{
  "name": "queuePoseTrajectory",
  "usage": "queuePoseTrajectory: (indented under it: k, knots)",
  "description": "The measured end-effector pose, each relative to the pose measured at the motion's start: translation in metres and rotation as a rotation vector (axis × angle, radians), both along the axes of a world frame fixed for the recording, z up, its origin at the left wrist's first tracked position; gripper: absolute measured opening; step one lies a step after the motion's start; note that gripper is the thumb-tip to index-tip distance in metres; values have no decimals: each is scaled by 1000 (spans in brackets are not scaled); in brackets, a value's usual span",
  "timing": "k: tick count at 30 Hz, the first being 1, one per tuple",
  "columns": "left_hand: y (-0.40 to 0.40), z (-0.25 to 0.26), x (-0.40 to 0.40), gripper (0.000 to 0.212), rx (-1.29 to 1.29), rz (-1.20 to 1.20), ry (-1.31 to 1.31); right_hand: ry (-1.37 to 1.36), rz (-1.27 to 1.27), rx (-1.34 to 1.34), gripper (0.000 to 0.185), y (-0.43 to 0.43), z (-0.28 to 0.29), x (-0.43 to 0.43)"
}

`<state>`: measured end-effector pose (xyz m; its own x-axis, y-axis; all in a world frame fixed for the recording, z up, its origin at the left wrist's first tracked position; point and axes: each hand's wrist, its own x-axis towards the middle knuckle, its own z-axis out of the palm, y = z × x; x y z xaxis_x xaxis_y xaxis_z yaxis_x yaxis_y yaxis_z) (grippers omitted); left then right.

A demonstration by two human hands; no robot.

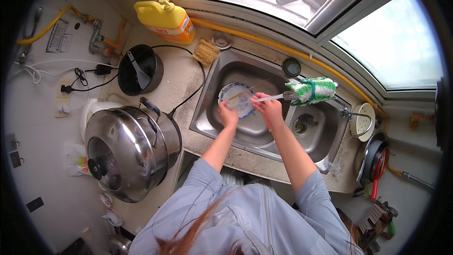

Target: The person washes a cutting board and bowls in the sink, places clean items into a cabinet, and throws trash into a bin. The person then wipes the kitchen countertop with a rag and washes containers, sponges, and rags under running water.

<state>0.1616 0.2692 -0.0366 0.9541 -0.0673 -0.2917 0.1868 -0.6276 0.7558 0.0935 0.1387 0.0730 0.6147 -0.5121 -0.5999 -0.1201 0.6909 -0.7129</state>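
Note:
Both hands are over the left basin of a steel double sink. My left hand pinches a clear, see-through item whose kind is blurred. Beneath it lies a white dish with a blue patterned rim. A thin brown stick, like a chopstick, slants across the dish. My right hand is beside the dish, its fingers partly curled. A white streak runs from the grey tap nozzle to those fingers; water or tube, I cannot tell. A green and white cloth wraps the tap.
At left stand a lidded steel pot and a black pot holding a white spatula. Behind are a yellow jug and a fibrous scrubber. Dark matter lies by the right basin's drain. Pans lean at right.

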Motion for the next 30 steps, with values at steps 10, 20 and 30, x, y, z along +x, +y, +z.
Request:
queuePoseTrajectory:
  k: [10,20,30]
  knots:
    - [-53,67,0,25,-1228,185,974,-280,-124,554,25,-19,-17,5]
    - [9,77,1,58,-1034,410,830,237,-521,-222,24,-84,-31,-104]
    - [69,133,-73,45,-948,142,651,467,-505,-668,66,-206,-49,-103]
